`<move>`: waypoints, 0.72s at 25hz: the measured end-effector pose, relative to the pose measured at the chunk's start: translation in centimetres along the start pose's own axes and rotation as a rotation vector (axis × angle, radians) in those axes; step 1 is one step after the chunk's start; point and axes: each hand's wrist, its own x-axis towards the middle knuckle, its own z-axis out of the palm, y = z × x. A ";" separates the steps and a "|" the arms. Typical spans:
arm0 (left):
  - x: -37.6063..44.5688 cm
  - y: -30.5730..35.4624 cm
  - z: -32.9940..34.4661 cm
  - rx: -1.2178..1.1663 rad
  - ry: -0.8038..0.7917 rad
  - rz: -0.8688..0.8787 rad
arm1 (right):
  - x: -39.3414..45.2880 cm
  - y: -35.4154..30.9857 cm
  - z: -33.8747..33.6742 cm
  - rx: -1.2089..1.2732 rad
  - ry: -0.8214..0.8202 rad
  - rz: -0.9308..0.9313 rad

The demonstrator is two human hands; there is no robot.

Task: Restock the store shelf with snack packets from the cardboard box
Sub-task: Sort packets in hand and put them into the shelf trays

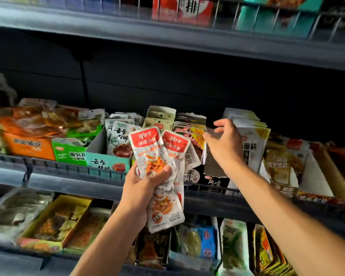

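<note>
Your left grip [147,176] was wrapped around a bunch of red-and-white snack packets [159,166], fingers curled over their middles so the printed tops fanned up toward the middle shelf [68,170], ready to be dealt out. Your right grip [223,144] was wide and held nothing, its fingers spread among the standing packets just ahead of it, between a yellow-labelled row [191,132] to its left and a white stack [251,136] to its right. I judge you were parting them to make a slot. The cardboard box was out of view, so the held bunch was your only visible stock.
</note>
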 end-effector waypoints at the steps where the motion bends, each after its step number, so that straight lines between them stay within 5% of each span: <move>1: 0.1 0.0 0.3 -0.002 -0.002 0.004 | -1.6 -0.3 -0.7 0.100 -0.048 -0.020; 3: 0.0 -0.2 0.9 0.013 -0.032 0.012 | -5.0 -1.3 -1.6 0.353 -0.327 0.077; 5: -0.7 -0.6 1.8 0.052 -0.096 0.010 | -6.7 -0.8 -2.0 0.489 -0.425 0.144; 12: -3.8 -3.0 6.6 0.171 -0.301 -0.059 | -6.7 4.1 -8.2 0.525 -0.315 0.214; 18: -4.2 -7.2 14.3 0.141 -0.361 -0.133 | -4.4 10.0 -19.0 0.535 0.077 0.246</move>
